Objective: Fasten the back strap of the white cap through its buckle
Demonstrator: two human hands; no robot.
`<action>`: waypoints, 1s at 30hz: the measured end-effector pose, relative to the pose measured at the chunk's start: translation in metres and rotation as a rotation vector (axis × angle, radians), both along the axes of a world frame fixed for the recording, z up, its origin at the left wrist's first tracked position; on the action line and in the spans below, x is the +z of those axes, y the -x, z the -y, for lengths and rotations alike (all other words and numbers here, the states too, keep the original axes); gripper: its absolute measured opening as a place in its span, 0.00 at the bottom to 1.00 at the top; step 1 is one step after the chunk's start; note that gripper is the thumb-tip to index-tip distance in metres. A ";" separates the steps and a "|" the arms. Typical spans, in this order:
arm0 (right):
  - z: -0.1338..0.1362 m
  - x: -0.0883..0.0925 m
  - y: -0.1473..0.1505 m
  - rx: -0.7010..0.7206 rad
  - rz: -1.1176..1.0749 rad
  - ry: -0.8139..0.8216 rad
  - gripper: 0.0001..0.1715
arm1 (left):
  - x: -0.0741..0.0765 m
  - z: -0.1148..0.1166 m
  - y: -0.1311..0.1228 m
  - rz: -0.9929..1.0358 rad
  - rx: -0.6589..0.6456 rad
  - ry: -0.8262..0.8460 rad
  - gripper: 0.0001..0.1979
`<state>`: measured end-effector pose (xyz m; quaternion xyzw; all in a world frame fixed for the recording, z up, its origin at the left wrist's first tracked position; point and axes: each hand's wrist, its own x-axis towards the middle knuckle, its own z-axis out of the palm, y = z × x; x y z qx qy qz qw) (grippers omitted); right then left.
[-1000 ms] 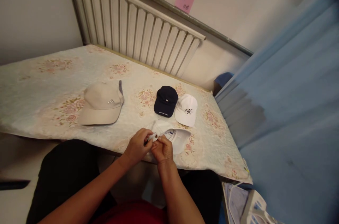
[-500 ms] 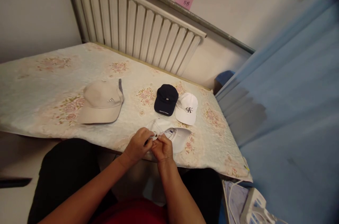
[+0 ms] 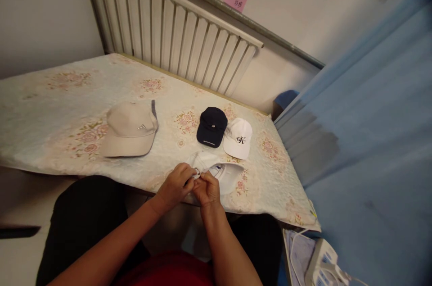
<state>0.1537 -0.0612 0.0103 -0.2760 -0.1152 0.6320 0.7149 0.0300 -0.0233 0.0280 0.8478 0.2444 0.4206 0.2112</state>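
Pinching the strap of the nearest white cap, the left hand and right hand sit close together, both equally near. The cap lies on the flowery cover, just past them, brim pointing right.

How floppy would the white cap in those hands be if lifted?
The white baseball cap would probably feel light, being a hollow fabric shell. Its crown might sag, since it looks like soft cloth, while the smooth, broad brim should likely keep its shape.
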 end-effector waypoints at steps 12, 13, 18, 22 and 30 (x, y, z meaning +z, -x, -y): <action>-0.001 -0.002 0.002 -0.028 0.009 0.008 0.12 | -0.002 0.002 0.002 -0.115 0.028 -0.066 0.11; -0.001 -0.003 0.002 -0.029 0.020 0.006 0.12 | -0.003 0.002 0.002 -0.112 0.027 -0.065 0.11; -0.001 -0.002 0.002 -0.039 0.054 -0.002 0.12 | -0.006 0.001 0.003 -0.072 0.007 -0.057 0.11; 0.001 -0.001 0.001 -0.019 0.007 0.004 0.12 | -0.005 0.001 0.004 -0.054 -0.009 -0.050 0.11; 0.002 -0.002 0.001 0.000 -0.040 0.004 0.12 | -0.004 0.001 0.005 -0.037 -0.032 -0.047 0.11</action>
